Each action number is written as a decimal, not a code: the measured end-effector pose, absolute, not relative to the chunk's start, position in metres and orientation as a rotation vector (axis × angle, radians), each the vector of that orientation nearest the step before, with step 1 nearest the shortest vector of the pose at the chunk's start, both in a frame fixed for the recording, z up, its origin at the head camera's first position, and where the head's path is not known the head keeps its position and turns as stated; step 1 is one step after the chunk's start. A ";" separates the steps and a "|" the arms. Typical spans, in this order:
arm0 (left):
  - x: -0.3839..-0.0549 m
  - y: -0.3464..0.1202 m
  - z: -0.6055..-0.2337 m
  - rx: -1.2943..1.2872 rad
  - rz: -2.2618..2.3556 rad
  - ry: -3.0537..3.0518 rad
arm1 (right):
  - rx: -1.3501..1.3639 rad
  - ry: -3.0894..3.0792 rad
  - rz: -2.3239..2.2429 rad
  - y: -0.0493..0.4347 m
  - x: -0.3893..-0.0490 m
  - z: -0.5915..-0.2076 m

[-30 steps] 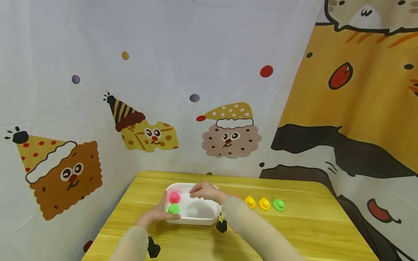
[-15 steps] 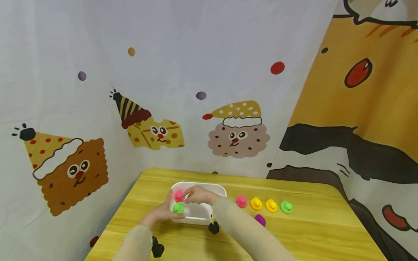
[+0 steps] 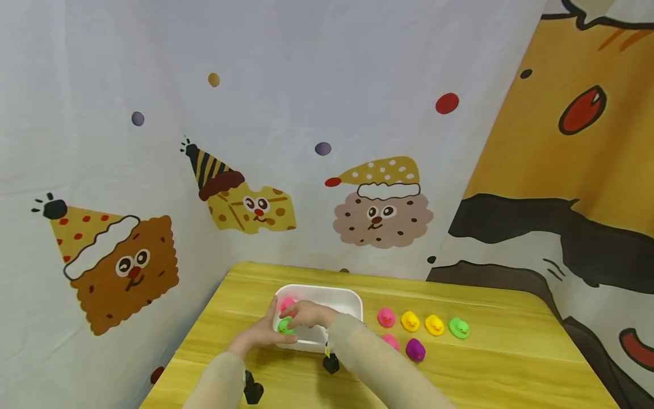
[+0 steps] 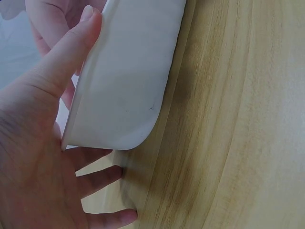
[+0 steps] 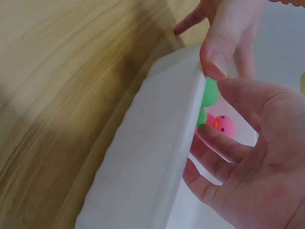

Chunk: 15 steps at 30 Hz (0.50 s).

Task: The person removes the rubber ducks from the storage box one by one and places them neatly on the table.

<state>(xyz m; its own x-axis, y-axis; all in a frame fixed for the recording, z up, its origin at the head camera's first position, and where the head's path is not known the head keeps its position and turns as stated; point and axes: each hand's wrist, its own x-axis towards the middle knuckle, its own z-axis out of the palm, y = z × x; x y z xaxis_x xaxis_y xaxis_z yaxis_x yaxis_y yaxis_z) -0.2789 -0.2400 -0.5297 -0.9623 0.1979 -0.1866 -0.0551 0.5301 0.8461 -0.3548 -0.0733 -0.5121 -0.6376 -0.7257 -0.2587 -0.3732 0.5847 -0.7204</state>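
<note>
A white plastic bin (image 3: 327,288) stands on the wooden table, with a pink rubber duck (image 3: 287,304) and a green rubber duck (image 3: 284,326) at its left end. My left hand (image 3: 259,334) grips the bin's near left corner; in the left wrist view its thumb (image 4: 86,28) lies over the near rim and the other fingers spread past the left end. My right hand (image 3: 311,313) reaches into the bin, thumb and fingers on either side of the green duck (image 5: 209,93), pinching it. Part of that duck is hidden behind the rim in the right wrist view.
Right of the bin, a row holds a pink duck (image 3: 386,317), two yellow ducks (image 3: 410,321) and a green duck (image 3: 459,328). Nearer, a purple duck (image 3: 415,350) and another pink duck (image 3: 390,342) lie beside my right sleeve (image 3: 378,352). A printed curtain (image 3: 286,113) hangs behind the table.
My right hand has moved left and down inside the bin to the green duck. My left hand stays on the bin's corner. The head view has shifted slightly right.
</note>
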 end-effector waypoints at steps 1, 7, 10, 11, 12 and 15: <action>-0.279 -0.240 -0.530 0.125 1.401 2.510 | -0.880 2.273 -0.854 -0.074 -0.354 -0.512; -0.279 -0.239 -0.529 0.121 1.387 2.522 | -0.902 2.279 -0.820 -0.077 -0.351 -0.512; -0.280 -0.239 -0.529 0.085 1.372 2.524 | -0.912 2.287 -0.795 -0.079 -0.351 -0.513; -0.280 -0.239 -0.530 0.072 1.364 2.523 | -0.916 2.290 -0.788 -0.079 -0.351 -0.513; -0.281 -0.239 -0.529 0.066 1.370 2.527 | -0.926 2.295 -0.777 -0.079 -0.351 -0.514; -0.282 -0.239 -0.529 0.068 1.368 2.524 | -0.957 2.297 -0.775 -0.079 -0.352 -0.517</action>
<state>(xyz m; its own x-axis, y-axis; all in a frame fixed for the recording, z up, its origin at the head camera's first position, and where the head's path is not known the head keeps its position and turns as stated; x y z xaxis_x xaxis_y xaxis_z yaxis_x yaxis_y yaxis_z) -0.2816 -0.2390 -0.5294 -0.9627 0.1677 -0.2123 -0.0863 0.5534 0.8285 -0.3517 -0.0790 -0.5166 -0.6092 -0.7536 -0.2469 -0.4500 0.5848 -0.6749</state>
